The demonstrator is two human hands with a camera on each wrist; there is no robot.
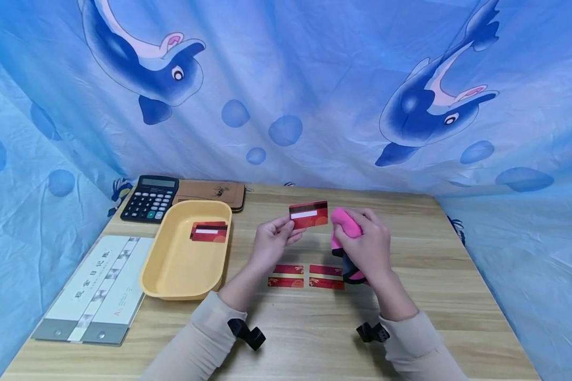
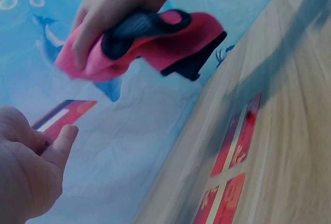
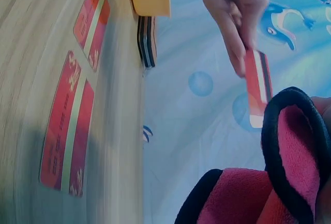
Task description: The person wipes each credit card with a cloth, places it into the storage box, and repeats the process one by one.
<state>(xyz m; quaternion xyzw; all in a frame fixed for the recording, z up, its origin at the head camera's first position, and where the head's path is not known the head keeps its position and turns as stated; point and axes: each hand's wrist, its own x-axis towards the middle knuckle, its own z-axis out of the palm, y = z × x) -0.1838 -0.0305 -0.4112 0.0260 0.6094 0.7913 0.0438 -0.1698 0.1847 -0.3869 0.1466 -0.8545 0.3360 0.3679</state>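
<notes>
In the head view my left hand (image 1: 273,239) pinches a red bank card (image 1: 309,214) by its lower left corner, raised above the table with its magnetic stripe and white strip showing. My right hand (image 1: 369,243) grips a bunched pink cloth (image 1: 347,225) with black edging, close to the right of that card. The right wrist view shows the cloth (image 3: 243,193) hanging in folds, apart from the held card (image 3: 258,87). Below the hands, two more red cards lie side by side on the table, one at left (image 1: 286,276) and one at right (image 1: 326,277).
At the left, a yellow tray (image 1: 181,267) holds red cards (image 1: 209,232). Behind it are a black calculator (image 1: 150,198) and a brown notebook (image 1: 240,197). A white and grey ledger (image 1: 95,288) lies left of the tray. A blue dolphin curtain (image 1: 333,100) hangs behind the wooden table (image 1: 457,317).
</notes>
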